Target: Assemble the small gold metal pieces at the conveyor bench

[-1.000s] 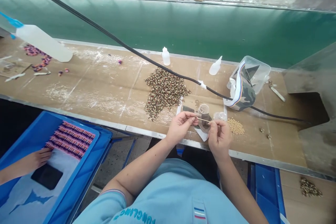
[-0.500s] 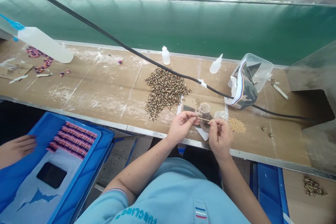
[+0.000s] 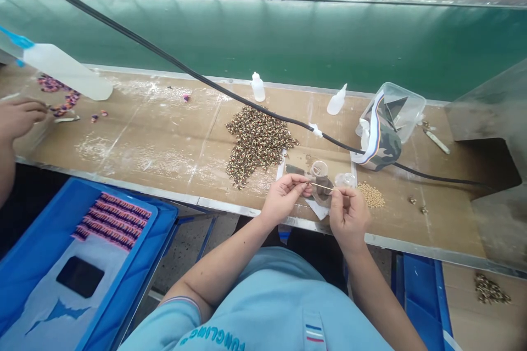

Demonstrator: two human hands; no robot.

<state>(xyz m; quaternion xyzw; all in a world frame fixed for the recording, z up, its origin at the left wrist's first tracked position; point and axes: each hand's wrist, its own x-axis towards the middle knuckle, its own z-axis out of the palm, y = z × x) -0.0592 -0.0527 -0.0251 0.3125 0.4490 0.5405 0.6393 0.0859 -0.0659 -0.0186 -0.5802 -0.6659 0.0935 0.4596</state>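
At the far left, a co-worker's hand reaches in over the wooden workbench, its fingers curled near a loose tangle of pink and purple beaded strips. Below the bench edge, a blue tray holds neat rows of similar strips. Further along, a heap of brown-spotted beaded pieces lies on the bench, just beyond the person's own hands. The person's left hand pinches one end of a thin stick between thumb and fingertips, and the right hand pinches the other end the same way, so the stick is held level between them. It sits just above a small clear cup and a second cup. What the stick's tip carries is too small to tell. To the right lie a pile of tan beads and a clear plastic box holding camouflage fabric.
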